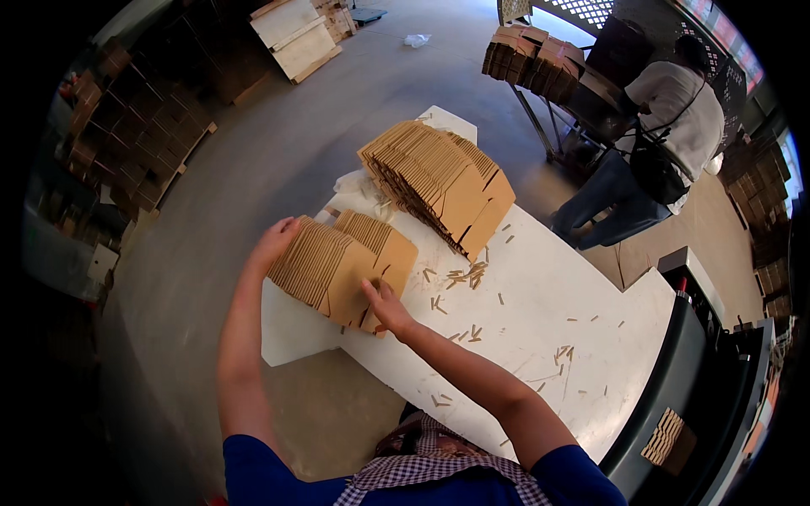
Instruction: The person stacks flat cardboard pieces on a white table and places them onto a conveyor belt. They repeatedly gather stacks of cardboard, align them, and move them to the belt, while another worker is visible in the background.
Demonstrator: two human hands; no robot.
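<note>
A stack of flat, folded brown cardboard pieces (329, 266) lies fanned out at the left end of the white table (540, 312). My left hand (277, 238) grips its far left end, the fingers partly hidden behind the edge. Against the stack's near right face, beside the slots, my right hand (386, 305) holds on with fingers bent and thumb raised. Both hands have the stack between them. Just beyond it leans a larger fanned stack of the same cardboard (439, 185), which neither hand touches.
Small cardboard offcuts (472, 274) lie scattered over the table. Crumpled clear plastic (361, 190) sits behind the near stack. A dark machine (675, 379) adjoins the table's right end. Another person (666, 126) bends over a cardboard-laden stand at back right. Cartons on pallets (148, 139) fill the left.
</note>
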